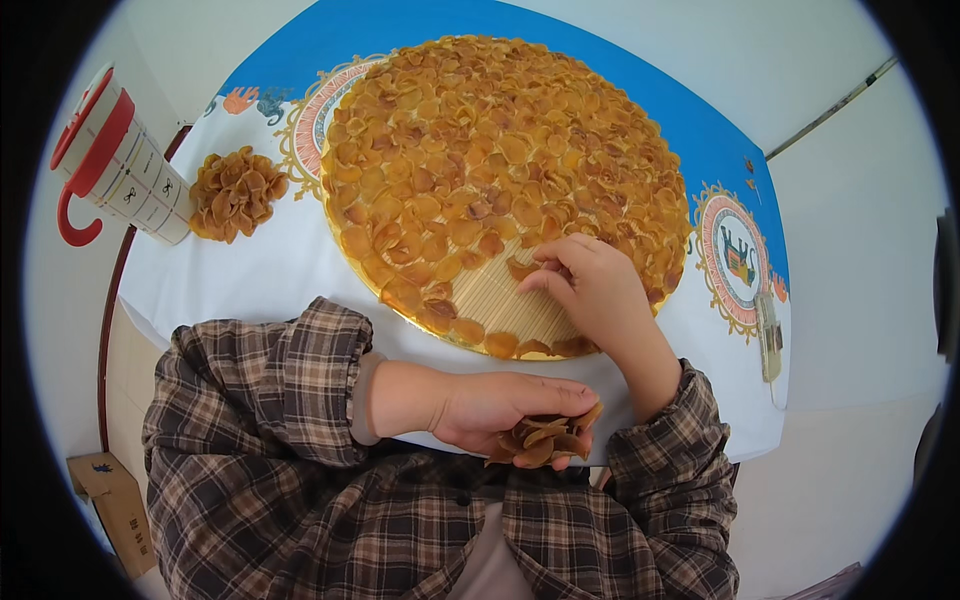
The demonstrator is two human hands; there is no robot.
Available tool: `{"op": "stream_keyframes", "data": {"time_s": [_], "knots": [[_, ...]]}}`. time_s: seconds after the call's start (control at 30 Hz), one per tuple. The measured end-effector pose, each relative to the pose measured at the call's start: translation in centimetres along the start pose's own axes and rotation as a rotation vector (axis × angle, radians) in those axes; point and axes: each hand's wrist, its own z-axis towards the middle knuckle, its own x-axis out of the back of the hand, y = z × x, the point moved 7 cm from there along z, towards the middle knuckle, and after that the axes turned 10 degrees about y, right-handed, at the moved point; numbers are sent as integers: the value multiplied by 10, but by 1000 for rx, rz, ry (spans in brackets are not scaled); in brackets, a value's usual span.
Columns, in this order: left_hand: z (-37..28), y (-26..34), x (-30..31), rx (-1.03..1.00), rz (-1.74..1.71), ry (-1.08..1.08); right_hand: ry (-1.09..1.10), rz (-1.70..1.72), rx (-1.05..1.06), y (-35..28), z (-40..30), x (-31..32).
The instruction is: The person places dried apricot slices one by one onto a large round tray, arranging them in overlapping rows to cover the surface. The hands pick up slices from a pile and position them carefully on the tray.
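Observation:
A round bamboo-slat mat (517, 307) with a gold rim lies before me, mostly covered with thin, amber-brown dried slices (495, 150). Bare slats show in a patch near its front edge. Over that patch is my right hand (592, 281), its thumb and forefinger at the edge of one curled slice (523, 268). Below the mat's front edge, my left hand (510, 409) holds a bunch of slices (547, 441) against its palm, the thumb lying across the top. Some of that bunch is hidden by the fingers.
At the left, a heap of similar slices (238, 193) sits on the blue-and-white patterned tablecloth (247, 270). Beside it stands a white tumbler (142, 180) with a red lid and handle. A cardboard box (112, 510) is on the floor, lower left. A small flat object (768, 337) lies near the right table edge.

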Motion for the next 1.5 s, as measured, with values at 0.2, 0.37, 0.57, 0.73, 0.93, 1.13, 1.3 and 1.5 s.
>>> {"op": "stream_keyframes", "data": {"time_s": [0.2, 0.37, 0.57, 0.73, 0.93, 1.13, 1.3, 1.5], "knots": [[-1, 1, -1, 11, 15, -17, 14, -10, 20, 0, 0, 1], [-1, 0, -1, 7, 23, -21, 1, 3, -37, 1, 0, -1], [0, -1, 0, 24, 31, -19, 25, -1, -69, 3, -1, -4], [0, 0, -1, 9, 30, -7, 29, -4, -100, 6, 1, -6], [-1, -1, 0, 17, 16, 6, 49, -31, -82, 6, 1, -7], [0, 1, 4, -32, -19, 44, 49, 119, -179, 2, 3, 27], [2, 9, 7, -131, -170, 88, -333, 629, -291, -2, -18, 61], [1, 15, 13, -186, -218, 154, -524, 653, -54, -12, -27, 57]]}}
